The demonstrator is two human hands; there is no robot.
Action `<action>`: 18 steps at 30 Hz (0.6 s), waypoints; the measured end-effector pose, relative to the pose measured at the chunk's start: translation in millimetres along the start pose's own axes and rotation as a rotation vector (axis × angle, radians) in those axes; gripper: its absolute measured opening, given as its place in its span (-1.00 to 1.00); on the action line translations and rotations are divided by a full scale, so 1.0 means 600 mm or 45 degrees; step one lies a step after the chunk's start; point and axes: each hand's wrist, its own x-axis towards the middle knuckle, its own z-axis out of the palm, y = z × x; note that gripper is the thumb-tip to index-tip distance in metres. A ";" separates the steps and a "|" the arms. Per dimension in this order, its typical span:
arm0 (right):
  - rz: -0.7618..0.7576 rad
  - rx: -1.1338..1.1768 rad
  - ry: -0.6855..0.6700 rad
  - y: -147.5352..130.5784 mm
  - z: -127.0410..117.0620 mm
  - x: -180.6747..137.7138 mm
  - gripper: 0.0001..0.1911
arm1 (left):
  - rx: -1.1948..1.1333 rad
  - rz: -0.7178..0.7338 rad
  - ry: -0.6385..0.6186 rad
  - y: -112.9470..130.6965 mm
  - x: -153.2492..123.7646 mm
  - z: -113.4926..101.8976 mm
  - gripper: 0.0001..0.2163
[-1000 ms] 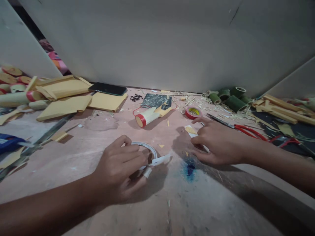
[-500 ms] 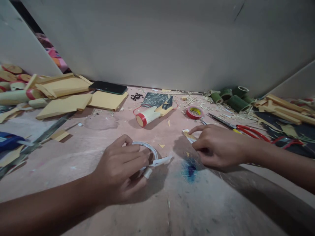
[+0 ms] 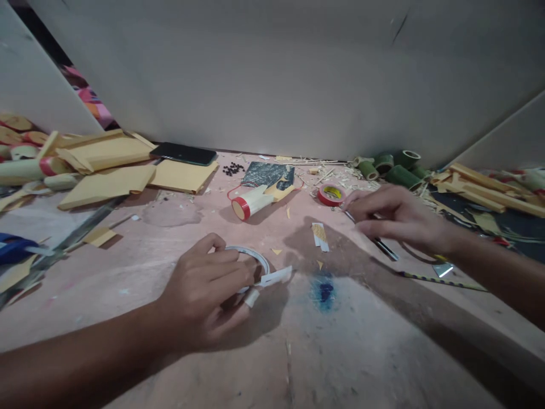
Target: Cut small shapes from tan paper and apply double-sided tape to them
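Note:
My left hand is closed around a roll of white tape, its fingers passing through and over the ring. A loose white strip sticks out from the roll to the right. My right hand, slightly blurred, hovers with bent fingers and thumb apart above a slim metal tool; nothing shows between its fingers. Just left of its fingertips sits a roll of red tape. Between my hands lies a small yellow patterned piece with white strips.
A red-banded pale tube lies by a dark square sheet. Behind are a phone and green bamboo pieces. Wooden parts pile up at left. A blue glue gun is at the left edge; a wall closes the back.
My right hand has let go of the yellow patterned piece with white strips and moved right and away from me, over the metal tool. My left hand still holds the tape roll.

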 end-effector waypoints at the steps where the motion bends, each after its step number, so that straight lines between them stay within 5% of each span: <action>1: 0.098 -0.110 0.037 0.009 -0.014 -0.002 -0.48 | 0.006 0.010 0.021 0.001 -0.001 0.001 -0.85; 5: 0.552 -0.542 0.054 0.073 -0.069 -0.030 -0.87 | 0.057 0.055 0.124 0.001 -0.002 0.004 -0.90; 8: 0.847 -0.663 -0.168 0.122 -0.086 -0.067 -0.80 | 0.066 0.096 0.116 -0.002 0.000 0.004 -0.88; 12: 0.938 -0.614 -0.336 0.143 -0.081 -0.109 -0.81 | 0.082 0.181 0.112 -0.006 0.002 -0.002 -0.80; 18: 0.930 -0.647 -0.232 0.129 -0.053 -0.131 -0.84 | 0.306 0.310 0.201 -0.009 0.006 -0.011 -0.88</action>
